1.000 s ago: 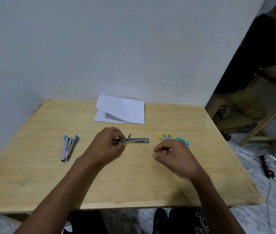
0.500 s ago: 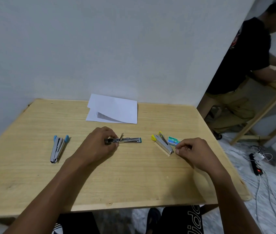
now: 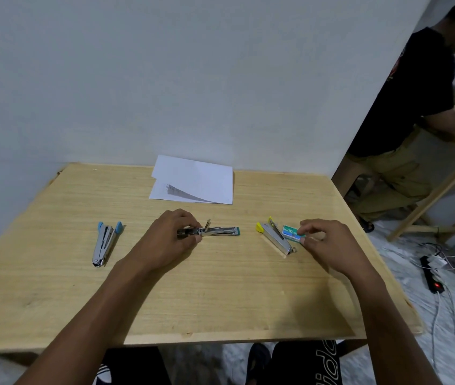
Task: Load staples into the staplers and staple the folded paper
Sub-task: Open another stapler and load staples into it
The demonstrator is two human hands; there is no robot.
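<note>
Three small metal staplers lie on the wooden table [image 3: 220, 307]. The green-tipped stapler [image 3: 218, 231] lies opened flat at the centre, and my left hand [image 3: 169, 240] pinches its left end. A blue-tipped stapler [image 3: 105, 241] rests to the left, untouched. A yellow-tipped stapler [image 3: 275, 236] lies to the right. Just beyond it sits a small green staple box [image 3: 290, 232], which my right hand [image 3: 325, 243] grips with thumb and fingertips. The folded paper [image 3: 194, 180] lies at the back of the table near the wall.
A grey wall runs behind the table. At the right, a person in a black shirt [image 3: 415, 107] sits at another wooden table. A power strip [image 3: 432, 276] and cables lie on the floor to the right.
My right hand has moved right, from in front of the yellow-tipped stapler to the staple box, and closed on it. My left hand has stayed on the green-tipped stapler.
</note>
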